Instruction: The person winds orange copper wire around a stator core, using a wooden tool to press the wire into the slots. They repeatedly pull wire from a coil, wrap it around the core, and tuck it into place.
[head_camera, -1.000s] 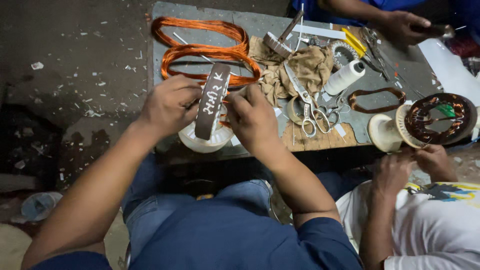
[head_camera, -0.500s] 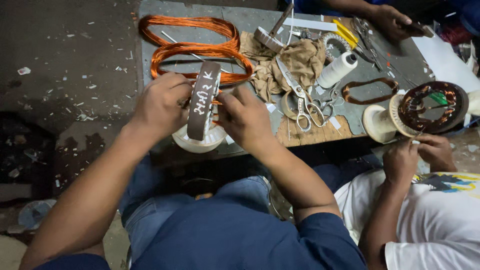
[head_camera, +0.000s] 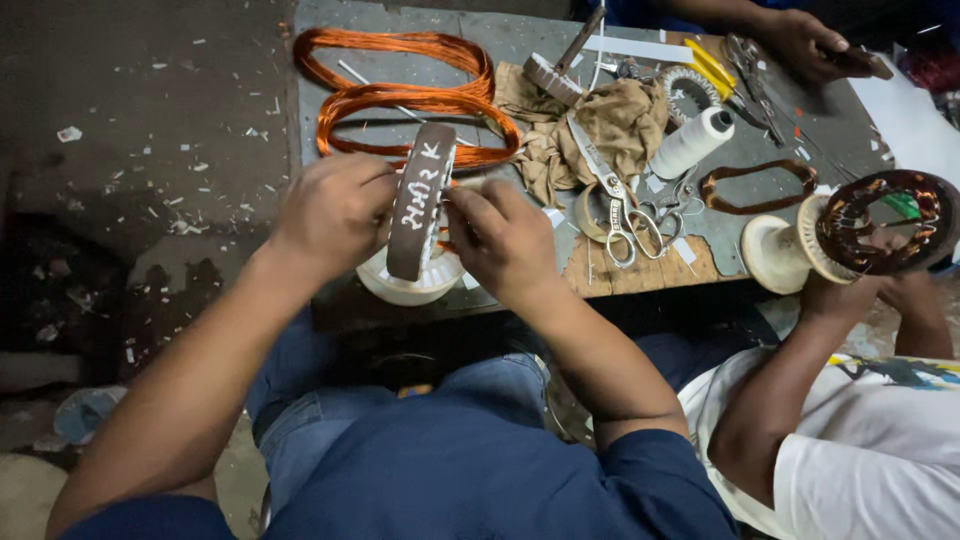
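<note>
A dark brown round stator core with white chalk marks on its rim stands on edge over a white spool. My left hand grips its left side. My right hand grips its right side, fingers curled at the rim. Orange copper wire coils lie on the grey table just beyond the core. Both hands rest near the table's front edge.
A tan cloth, scissors, a white thread cone and a taped coil loop lie to the right. A person in a white shirt holds a wound stator at far right. Another person's hand is at the table's far side.
The view has shifted slightly. My hands stay on the core, which sits a little lower over the white spool; my right fingers have moved along its rim.
</note>
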